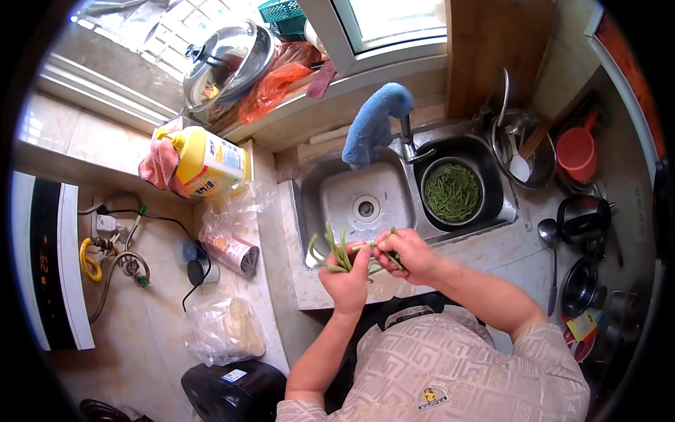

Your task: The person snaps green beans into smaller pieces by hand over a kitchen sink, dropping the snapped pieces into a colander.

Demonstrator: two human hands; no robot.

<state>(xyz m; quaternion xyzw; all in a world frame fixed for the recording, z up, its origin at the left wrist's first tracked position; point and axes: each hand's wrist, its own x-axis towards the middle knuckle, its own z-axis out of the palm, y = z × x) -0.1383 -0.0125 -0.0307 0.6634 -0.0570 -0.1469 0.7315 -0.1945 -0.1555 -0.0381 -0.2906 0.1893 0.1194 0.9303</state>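
Note:
Several long green beans [337, 247] stick up out of my left hand [346, 283], which is closed round them. Close beside it on the right, my right hand [408, 256] is closed on a green bean [396, 262] that pokes out below its fingers. The fingertips of both hands nearly meet over the near edge of the left sink basin [330, 190]. In the right basin stands a round metal pot [425, 200] filled with short green bean pieces [453, 193].
A blue cloth [376, 123] hangs over the faucet [409, 144]. To the right are a bowl of utensils [519, 167], a red dipper [576, 152] and a ladle [550, 235]. On the left counter stand a yellow jug [211, 163] and plastic bags [223, 329].

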